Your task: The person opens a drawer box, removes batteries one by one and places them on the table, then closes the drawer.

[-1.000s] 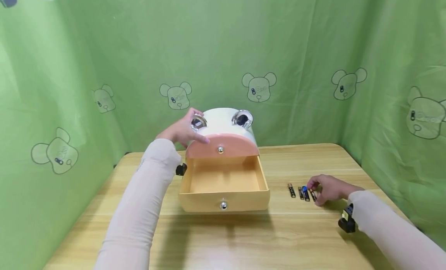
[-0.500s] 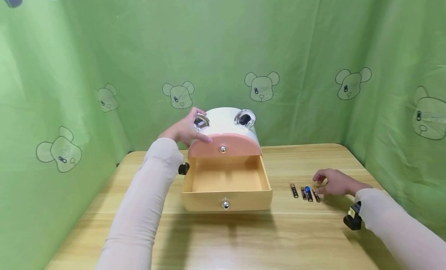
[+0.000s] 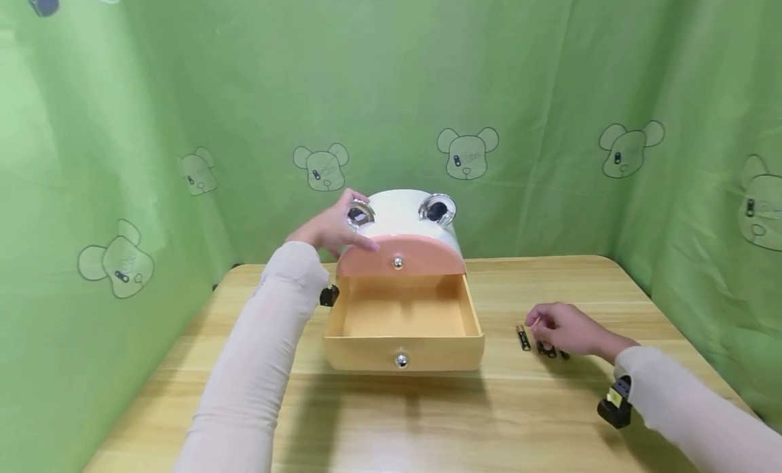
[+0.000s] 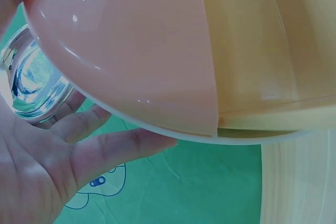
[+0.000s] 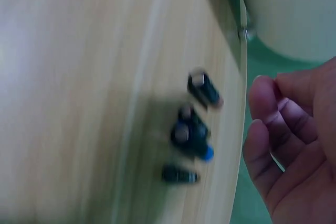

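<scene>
A white, frog-shaped drawer box (image 3: 397,212) stands on the table with silver-rimmed eyes and a pink upper drawer front (image 3: 427,257). Its yellow lower drawer (image 3: 366,354) is pulled out and bare inside. My left hand (image 3: 332,227) grips the box's upper left side, thumb over the pink front, fingers behind the left eye (image 4: 37,72). To the right, my right hand (image 3: 571,329) hovers over several small batteries, its fingers loosely bent and nothing seen in them. The leftmost battery (image 3: 523,338) shows fully; the others, including a blue-ended battery (image 5: 194,142), are partly covered in the head view.
The wooden table (image 3: 391,425) has its far edge just behind the box. Green curtains (image 3: 513,66) printed with bear heads enclose the back and both sides. A black wrist camera (image 3: 616,402) sits under the right sleeve.
My right hand first lifted off the rightmost battery, then came back left and down over the row. The left hand keeps its hold on the box. The head view has shifted slightly left.
</scene>
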### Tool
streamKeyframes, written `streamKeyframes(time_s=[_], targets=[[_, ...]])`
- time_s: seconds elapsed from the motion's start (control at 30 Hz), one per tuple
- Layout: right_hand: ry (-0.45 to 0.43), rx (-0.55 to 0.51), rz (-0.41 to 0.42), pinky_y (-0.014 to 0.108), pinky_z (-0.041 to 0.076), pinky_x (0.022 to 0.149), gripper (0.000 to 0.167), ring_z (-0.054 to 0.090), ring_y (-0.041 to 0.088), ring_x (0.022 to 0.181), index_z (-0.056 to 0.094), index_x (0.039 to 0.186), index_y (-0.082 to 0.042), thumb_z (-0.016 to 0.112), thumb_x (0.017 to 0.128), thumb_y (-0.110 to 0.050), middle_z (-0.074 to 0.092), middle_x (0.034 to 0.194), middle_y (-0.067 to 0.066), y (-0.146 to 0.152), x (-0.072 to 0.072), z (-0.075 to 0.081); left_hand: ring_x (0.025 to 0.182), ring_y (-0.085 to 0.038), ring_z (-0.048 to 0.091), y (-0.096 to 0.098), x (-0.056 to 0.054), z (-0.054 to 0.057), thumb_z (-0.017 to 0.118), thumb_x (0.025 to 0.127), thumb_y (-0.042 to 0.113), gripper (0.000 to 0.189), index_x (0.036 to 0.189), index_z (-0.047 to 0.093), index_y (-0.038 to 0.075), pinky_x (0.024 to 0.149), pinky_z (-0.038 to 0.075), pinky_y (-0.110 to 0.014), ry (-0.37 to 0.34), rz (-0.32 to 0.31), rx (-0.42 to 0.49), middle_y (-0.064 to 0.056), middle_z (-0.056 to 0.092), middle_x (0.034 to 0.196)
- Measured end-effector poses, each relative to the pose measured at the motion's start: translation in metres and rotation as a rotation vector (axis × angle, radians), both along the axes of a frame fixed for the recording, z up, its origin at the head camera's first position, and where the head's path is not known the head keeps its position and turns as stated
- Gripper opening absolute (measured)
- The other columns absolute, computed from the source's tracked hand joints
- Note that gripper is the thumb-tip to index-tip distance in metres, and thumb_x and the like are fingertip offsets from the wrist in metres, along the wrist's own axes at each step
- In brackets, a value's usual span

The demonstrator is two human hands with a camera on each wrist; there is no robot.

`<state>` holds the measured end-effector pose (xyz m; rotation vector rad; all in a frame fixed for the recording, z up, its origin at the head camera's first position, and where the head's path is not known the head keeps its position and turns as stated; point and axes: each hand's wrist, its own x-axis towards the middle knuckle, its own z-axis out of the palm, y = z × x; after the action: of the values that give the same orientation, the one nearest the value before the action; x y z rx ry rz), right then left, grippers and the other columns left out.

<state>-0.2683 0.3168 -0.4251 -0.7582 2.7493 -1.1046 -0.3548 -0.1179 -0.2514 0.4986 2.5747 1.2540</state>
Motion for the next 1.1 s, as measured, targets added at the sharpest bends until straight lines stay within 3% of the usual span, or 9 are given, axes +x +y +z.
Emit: streamKeyframes(time_s=[0.27, 0.53, 0.83, 0.93, 1.1], targets=[[-0.106, -0.130, 0.148, 0.029, 0.054, 0.054, 0.014, 0.058, 0.017, 0.062, 0.062, 0.097, 0.004, 0.059, 0.096, -0.010, 0.062, 0.077, 0.011, -0.041, 0.021, -0.009, 0.113, -0.038, 0.052, 0.001, 0.001, 0.001, 0.091, 0.064, 0.019, 0.100, 0.139, 0.027, 0.032, 0.063, 0.059, -0.044, -0.002, 0.018, -0.006, -0.014, 0.032, 0.145], [-0.207, -0.096, 0.398, 0.028, 0.055, 0.056, 0.014, 0.059, 0.010, 0.063, 0.065, 0.098, -0.004, 0.058, 0.097, -0.015, 0.064, 0.079, 0.002, -0.082, 0.054, -0.016, 0.111, -0.038, 0.053, 0.001, 0.001, -0.002, 0.091, 0.064, 0.018, 0.099, 0.139, 0.027, 0.031, 0.063, 0.060, -0.044, -0.006, 0.018, 0.000, -0.015, 0.032, 0.145], [-0.387, -0.203, 0.549, 0.029, 0.057, 0.055, 0.020, 0.060, 0.006, 0.064, 0.064, 0.106, -0.002, 0.053, 0.099, -0.017, 0.064, 0.082, 0.001, -0.136, 0.088, -0.012, 0.113, -0.037, 0.051, -0.001, 0.001, 0.000, 0.091, 0.065, 0.018, 0.100, 0.140, 0.027, 0.031, 0.063, 0.059, -0.045, -0.017, 0.028, 0.003, -0.014, 0.036, 0.139], [-0.435, -0.267, 0.575, 0.030, 0.057, 0.054, 0.026, 0.059, 0.004, 0.064, 0.060, 0.117, 0.004, 0.050, 0.101, -0.014, 0.065, 0.085, 0.003, -0.151, 0.095, -0.011, 0.114, -0.037, 0.051, 0.001, 0.000, 0.000, 0.091, 0.065, 0.017, 0.099, 0.139, 0.027, 0.031, 0.063, 0.059, -0.045, -0.019, 0.023, 0.003, -0.014, 0.036, 0.140], [-0.561, -0.439, 0.515, 0.025, 0.056, 0.056, 0.036, 0.059, 0.008, 0.065, 0.049, 0.129, 0.009, 0.044, 0.103, -0.015, 0.064, 0.090, 0.008, -0.178, 0.102, -0.006, 0.115, -0.037, 0.050, 0.002, -0.001, 0.002, 0.091, 0.065, 0.017, 0.099, 0.139, 0.027, 0.031, 0.062, 0.059, -0.045, -0.006, 0.022, -0.006, -0.013, 0.035, 0.140]])
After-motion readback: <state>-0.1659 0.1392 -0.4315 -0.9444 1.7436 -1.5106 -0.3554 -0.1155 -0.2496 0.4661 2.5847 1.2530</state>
